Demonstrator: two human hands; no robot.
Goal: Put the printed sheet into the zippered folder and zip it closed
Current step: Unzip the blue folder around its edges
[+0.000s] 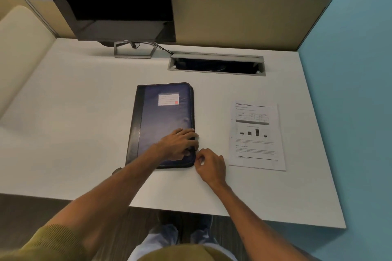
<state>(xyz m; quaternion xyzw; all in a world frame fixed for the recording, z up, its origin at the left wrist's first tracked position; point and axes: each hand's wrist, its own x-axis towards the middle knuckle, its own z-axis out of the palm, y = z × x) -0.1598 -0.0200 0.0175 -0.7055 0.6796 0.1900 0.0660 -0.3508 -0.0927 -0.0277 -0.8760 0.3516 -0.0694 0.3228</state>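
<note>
A white tabletop (pixel 84 112) fills the cubicle. At its far edge a dark monitor (pixel 110 2) stands before a beige partition (pixel 233 21), a cable hatch (pixel 216 65) just beside it. A teal wall (pixel 356 70) bounds the tabletop's right side; dark floor (pixel 25 214) lies below its near edge.

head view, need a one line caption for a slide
Left hand rests on a closed blue zippered folder while the right hand pinches at its near corner; the printed sheet lies beside it on the desk.

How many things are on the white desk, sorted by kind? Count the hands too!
Dark blue zippered folder: 1
White printed paper sheet with a bar chart: 1
Black computer monitor on a grey stand: 1
Bare hands: 2, left hand and right hand
Total: 5
</note>
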